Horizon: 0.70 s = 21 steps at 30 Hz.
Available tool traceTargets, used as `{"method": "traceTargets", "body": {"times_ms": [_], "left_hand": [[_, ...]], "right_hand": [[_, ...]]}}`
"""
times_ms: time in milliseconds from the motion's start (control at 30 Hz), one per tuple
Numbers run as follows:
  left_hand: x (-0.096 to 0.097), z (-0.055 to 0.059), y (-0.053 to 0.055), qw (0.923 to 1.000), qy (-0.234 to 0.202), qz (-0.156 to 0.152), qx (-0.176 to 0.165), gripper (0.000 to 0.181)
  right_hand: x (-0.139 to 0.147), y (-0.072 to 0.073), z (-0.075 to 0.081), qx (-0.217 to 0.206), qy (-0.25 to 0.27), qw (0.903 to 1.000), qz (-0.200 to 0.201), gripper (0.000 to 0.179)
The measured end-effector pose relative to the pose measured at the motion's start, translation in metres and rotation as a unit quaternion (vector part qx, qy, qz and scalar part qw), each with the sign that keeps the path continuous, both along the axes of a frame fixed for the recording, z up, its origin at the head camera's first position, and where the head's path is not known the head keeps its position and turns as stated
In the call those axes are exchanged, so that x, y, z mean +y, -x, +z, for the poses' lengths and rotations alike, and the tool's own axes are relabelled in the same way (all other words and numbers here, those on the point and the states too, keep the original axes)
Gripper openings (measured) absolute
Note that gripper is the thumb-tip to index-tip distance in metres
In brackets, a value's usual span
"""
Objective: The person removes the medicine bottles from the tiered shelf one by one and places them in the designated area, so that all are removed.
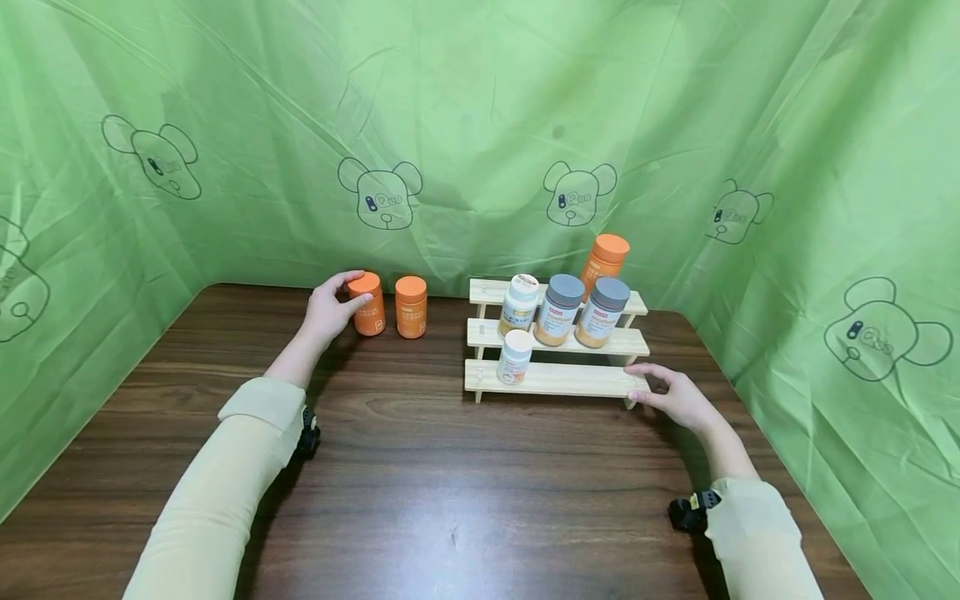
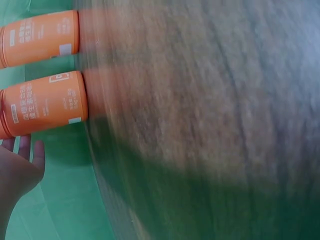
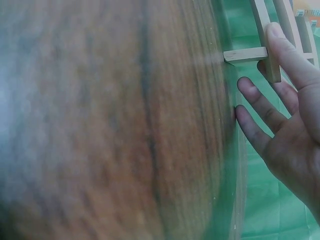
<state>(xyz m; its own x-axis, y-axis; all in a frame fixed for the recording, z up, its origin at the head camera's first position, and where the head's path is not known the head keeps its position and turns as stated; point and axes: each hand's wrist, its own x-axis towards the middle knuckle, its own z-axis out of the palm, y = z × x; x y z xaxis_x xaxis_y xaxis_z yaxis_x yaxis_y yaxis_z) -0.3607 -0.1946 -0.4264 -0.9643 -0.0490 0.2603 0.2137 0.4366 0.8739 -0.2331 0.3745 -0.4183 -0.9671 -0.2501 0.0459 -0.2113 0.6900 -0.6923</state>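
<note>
Left hand, half-closed, grips orange bottle, left of frame centre; right hand pinches wooden rack, right of centre; apparently a grasping step, next move calling for steady hold.

Glossy wood-grain desk, smooth bare-wood rack, smooth plastic bottles, creased cloth backdrop with slight sheen, matt cloth sleeves

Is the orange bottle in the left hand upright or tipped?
Upright: the orange bottle in the left hand has its cap on top, base facing the table.
</note>
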Motion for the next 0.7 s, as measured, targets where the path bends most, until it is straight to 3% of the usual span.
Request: {"method": "traceTargets", "body": {"times_ms": [300,700], "left_hand": [[-0.002,0.001,-0.001,0.9998,0.006,-0.009,-0.018,0.054],[0.002,0.022,-0.01,0.999,0.005,-0.024,-0.038,0.058]], "right_hand": [[-0.002,-0.001,0.002,-0.005,0.005,1.0,0.0,0.044],[-0.001,-0.002,0.003,-0.006,0.003,1.0,0.0,0.045]]}}
